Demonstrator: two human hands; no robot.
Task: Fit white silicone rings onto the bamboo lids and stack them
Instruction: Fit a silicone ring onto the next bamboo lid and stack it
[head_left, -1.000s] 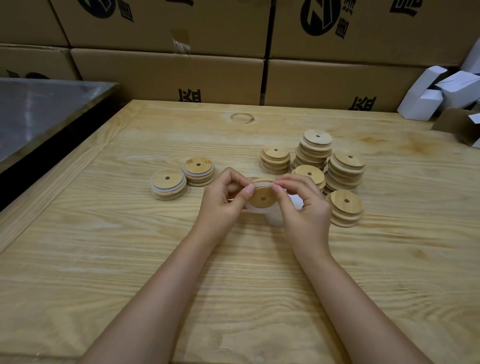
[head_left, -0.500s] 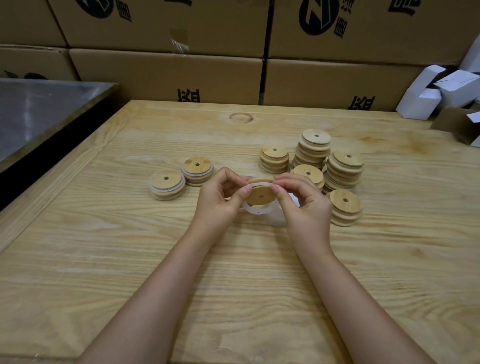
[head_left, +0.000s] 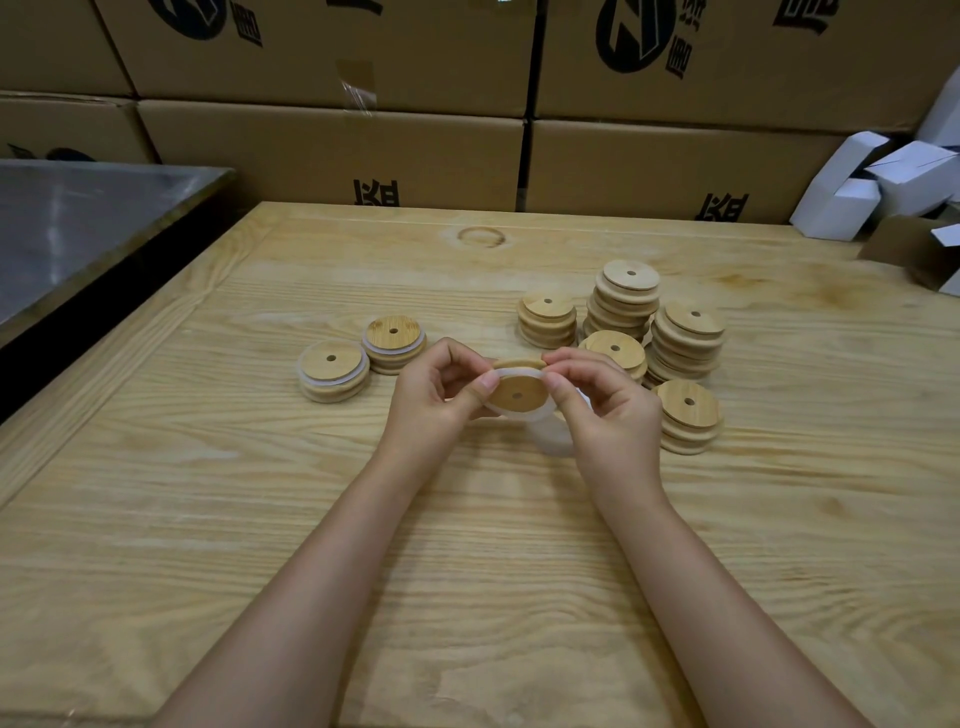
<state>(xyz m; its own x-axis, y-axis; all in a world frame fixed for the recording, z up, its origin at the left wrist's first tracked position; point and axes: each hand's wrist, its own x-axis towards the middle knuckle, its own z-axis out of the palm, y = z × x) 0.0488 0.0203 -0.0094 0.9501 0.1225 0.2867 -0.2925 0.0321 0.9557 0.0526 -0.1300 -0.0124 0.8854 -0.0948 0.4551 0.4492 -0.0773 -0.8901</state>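
Observation:
Above the middle of the wooden table (head_left: 218, 519) I hold one bamboo lid (head_left: 517, 395) tilted toward me, a white silicone ring (head_left: 519, 372) lying round its rim. My left hand (head_left: 436, 400) pinches the lid's left edge with thumb and fingers. My right hand (head_left: 605, 410) pinches the right edge and the ring. Two short stacks of ringed lids (head_left: 334, 370) (head_left: 394, 344) stand to the left. Several stacks of bare lids (head_left: 628, 299) (head_left: 688, 413) stand to the right. More white rings (head_left: 553, 436) lie under my right hand, partly hidden.
Cardboard boxes (head_left: 332, 150) wall off the far edge of the table. A steel surface (head_left: 78, 223) lies past a dark gap on the left. White folded cartons (head_left: 878, 187) sit at the far right corner.
The lid has been raised slightly and the ring now sits further round its upper rim. Both hands keep the same grip.

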